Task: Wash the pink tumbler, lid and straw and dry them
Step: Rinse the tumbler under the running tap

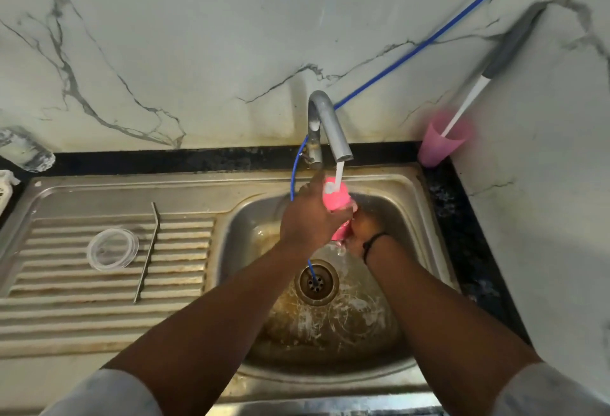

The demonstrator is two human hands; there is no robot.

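Step in hand: rinsing the pink tumbler [336,199] under the running tap [330,125]; the stream falls on the tumbler's upturned end, just above the fingers, and water runs off below the hands toward the drain [316,282].

Left hand [308,221]: fingers curled round the tumbler's upper part, gripping it from the left; right hand [361,229]: closed on the lower part, a dark band at the wrist; whether its fingers rub or merely hold cannot be told, the fingertips being hidden behind the tumbler.

The tumbler is held tilted over the sink bowl [389,204], between both hands, clear of the basin floor.

Clear lid [112,249] and metal straw [147,252]: both lie on the ribbed drainboard [66,283], well left of the left fingers, touched by neither hand; whether they are washed already cannot be told.

A second pink cup [440,143] holding a brush [488,66] stands in the corner, beyond and to the right of the right fingers; a blue hose [412,49] runs down into the drain.

Judgement: task in its early to middle part; drying not yet begun. The next move calls for turning the tumbler so water reaches the inside, a firm hold on the wet surface, then setting it down and reaching left for the lid or straw.
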